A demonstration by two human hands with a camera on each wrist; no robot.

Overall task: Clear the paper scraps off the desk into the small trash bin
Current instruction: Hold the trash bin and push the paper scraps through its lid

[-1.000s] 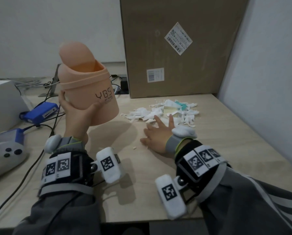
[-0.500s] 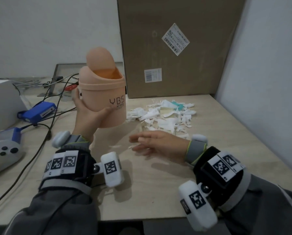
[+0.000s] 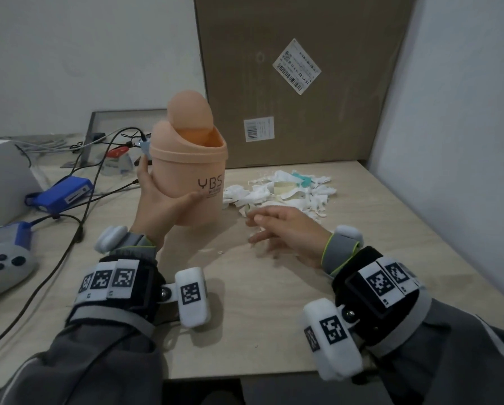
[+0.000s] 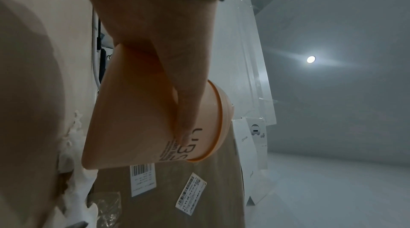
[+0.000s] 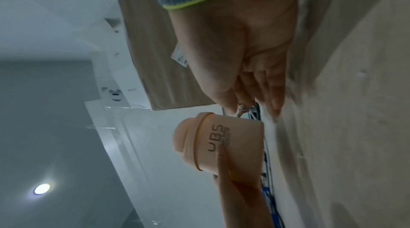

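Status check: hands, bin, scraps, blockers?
Left hand grips bin, lid open. Right hand open, empty, beside scraps. Scraps piled on desk. Nothing blocking.

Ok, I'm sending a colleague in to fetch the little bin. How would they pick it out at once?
Start at the big brown cardboard box standing at the back of the pale wooden desk. Just left of it and of the heap of white paper scraps, the left hand grips a small peach plastic trash bin. Only it has a domed swing lid and dark letters on its side.
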